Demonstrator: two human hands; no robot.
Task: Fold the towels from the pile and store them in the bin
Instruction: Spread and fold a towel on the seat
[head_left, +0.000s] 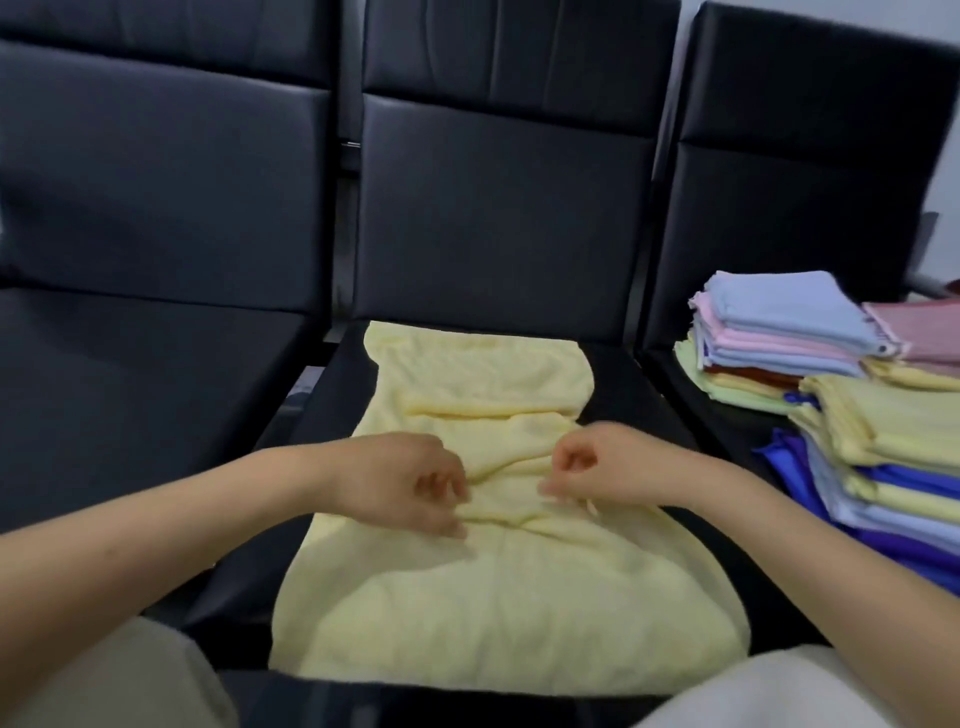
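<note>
Knees (104, 675) frame the seat (249, 519); both hands pinch the yellow towel (493, 597) at its bunched middle, left hand (400, 483) and right hand (597, 467) close together; folding looks barely begun; the pile (831, 415) waits rightward; no bin shows.

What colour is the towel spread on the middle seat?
Pale yellow towel, plain, seen in the head view.

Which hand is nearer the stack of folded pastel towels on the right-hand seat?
Right. The right hand pinches the pale yellow towel on the middle seat, on the side towards the stack of folded pastel towels; the left hand grips the same fold farther away.
</note>
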